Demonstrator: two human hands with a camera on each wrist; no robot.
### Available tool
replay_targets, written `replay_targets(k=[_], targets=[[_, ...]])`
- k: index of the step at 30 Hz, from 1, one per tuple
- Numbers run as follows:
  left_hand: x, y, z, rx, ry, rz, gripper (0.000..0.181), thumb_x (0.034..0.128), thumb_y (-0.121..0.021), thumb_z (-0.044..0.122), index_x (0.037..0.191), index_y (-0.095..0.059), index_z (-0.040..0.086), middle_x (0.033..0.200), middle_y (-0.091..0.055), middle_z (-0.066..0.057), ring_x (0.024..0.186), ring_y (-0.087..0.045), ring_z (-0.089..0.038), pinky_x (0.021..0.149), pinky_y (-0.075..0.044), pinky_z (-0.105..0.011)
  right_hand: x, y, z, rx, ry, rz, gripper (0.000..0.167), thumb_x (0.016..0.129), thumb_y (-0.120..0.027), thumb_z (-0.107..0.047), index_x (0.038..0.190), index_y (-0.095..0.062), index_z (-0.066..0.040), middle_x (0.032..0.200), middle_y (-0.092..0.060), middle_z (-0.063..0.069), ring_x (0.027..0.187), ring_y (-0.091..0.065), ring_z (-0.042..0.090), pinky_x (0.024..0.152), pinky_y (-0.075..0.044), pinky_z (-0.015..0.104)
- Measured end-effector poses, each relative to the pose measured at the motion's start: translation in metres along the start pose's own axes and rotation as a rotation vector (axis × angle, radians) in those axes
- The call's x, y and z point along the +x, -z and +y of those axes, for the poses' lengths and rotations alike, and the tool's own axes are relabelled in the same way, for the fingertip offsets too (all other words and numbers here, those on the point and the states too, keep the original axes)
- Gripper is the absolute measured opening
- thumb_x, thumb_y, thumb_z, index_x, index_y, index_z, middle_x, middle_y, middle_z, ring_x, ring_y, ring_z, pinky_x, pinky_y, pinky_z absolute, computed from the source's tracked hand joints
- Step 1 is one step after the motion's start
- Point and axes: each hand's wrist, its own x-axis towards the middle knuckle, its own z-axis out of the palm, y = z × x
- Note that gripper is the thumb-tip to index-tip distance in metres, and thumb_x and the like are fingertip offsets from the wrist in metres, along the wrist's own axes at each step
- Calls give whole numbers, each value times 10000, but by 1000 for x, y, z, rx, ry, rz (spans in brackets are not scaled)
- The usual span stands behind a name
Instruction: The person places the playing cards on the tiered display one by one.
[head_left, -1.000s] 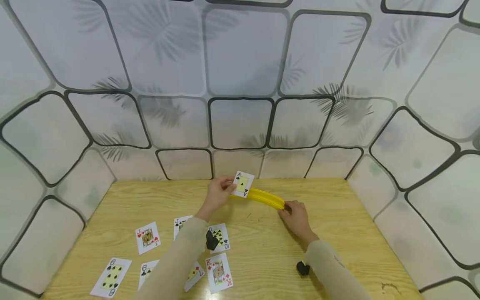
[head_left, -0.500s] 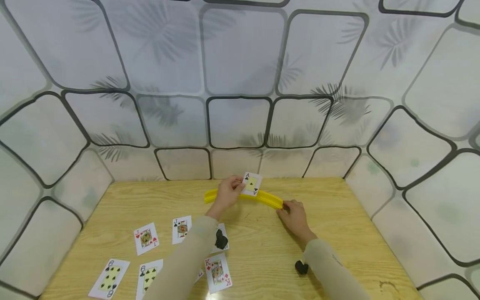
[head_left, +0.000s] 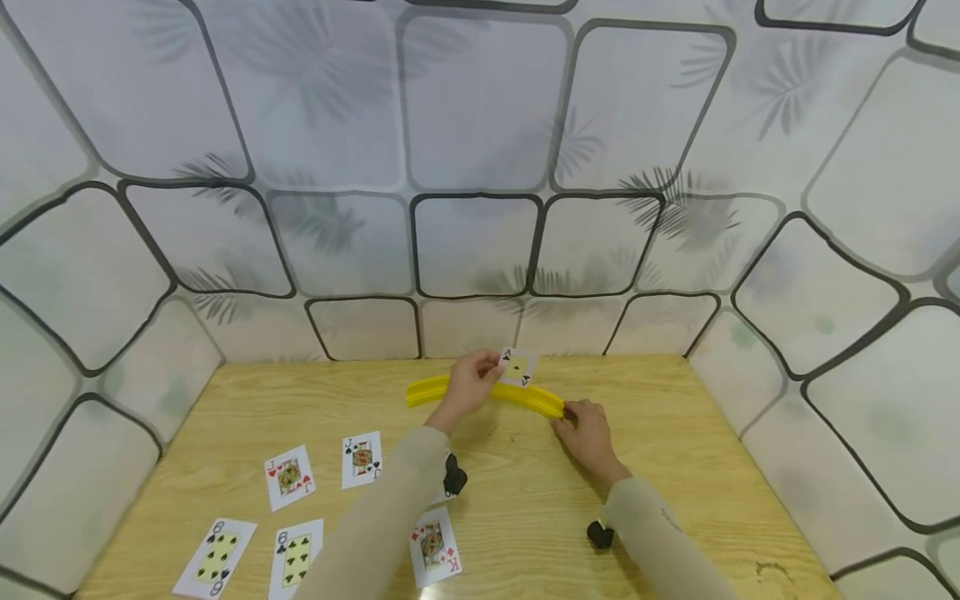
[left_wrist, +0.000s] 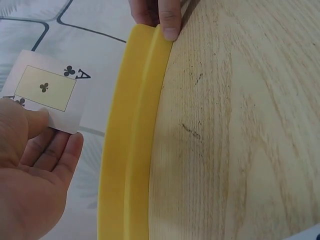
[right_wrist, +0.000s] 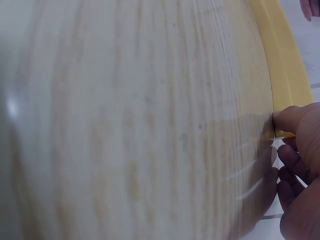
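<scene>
The left hand [head_left: 468, 387] pinches an ace of clubs [head_left: 517, 367] above a curved yellow holder [head_left: 534, 398] at the back of the table. In the left wrist view the thumb lies on the face of the ace [left_wrist: 47, 88], fingers behind it, and the card is apart from the yellow holder [left_wrist: 125, 140]. The right hand [head_left: 592, 440] grips the holder's right end; the right wrist view shows its thumb against the end of the yellow strip [right_wrist: 285, 60]. The left forearm partly covers a card beneath it.
On the left of the wooden table [head_left: 525, 517] lie face-up cards: a jack of hearts [head_left: 289, 477], jack of spades [head_left: 362, 459], six of spades [head_left: 215, 558], six of clubs [head_left: 296, 559] and king of diamonds [head_left: 434, 547]. A patterned wall [head_left: 480, 250] stands behind.
The left hand has carried the ace rightward along the holder, uncovering the holder's left end and the jack of spades. The right hand keeps its grip on the right end.
</scene>
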Motion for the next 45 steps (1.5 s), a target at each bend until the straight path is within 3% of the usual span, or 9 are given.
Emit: replay_targets(k=[16, 28, 36, 45], targets=[[4, -27, 3, -1, 4, -50, 227, 1065, -610, 65, 1246, -688, -48, 1170, -752, -196, 1080, -710, -345, 946, -608, -464, 0, 2, 2, -14, 2, 10, 388, 958, -771, -172, 1259, -707, 65, 1165, -703, 204, 1054, -571, 343, 951, -525, 517], [6, -37, 4, -1, 12, -62, 202, 1071, -602, 75, 1228, -703, -3, 1177, -754, -179, 1068, -706, -324, 941, -606, -459, 0, 0, 4, -18, -5, 15, 394, 958, -772, -179, 1263, -706, 62, 1143, -700, 196, 1044, -570, 343, 948, -527, 519], [8, -45, 2, 34, -33, -88, 187, 1071, -585, 38, 1202, -696, -35, 1149, -757, -180, 1035, -713, -315, 895, -618, -439, -2, 0, 2, -5, 2, 26, 396, 950, -780, -166, 1254, -703, 76, 1129, -701, 201, 1029, -573, 340, 935, -534, 520], [10, -49, 0, 59, -34, -94, 184, 1074, -583, 46, 1204, -695, -19, 1158, -756, -169, 1059, -720, -312, 902, -623, -442, -1, 0, -1, -17, 7, 25, 367, 952, -772, -139, 1233, -704, 87, 1109, -708, 203, 1019, -582, 339, 935, -532, 522]])
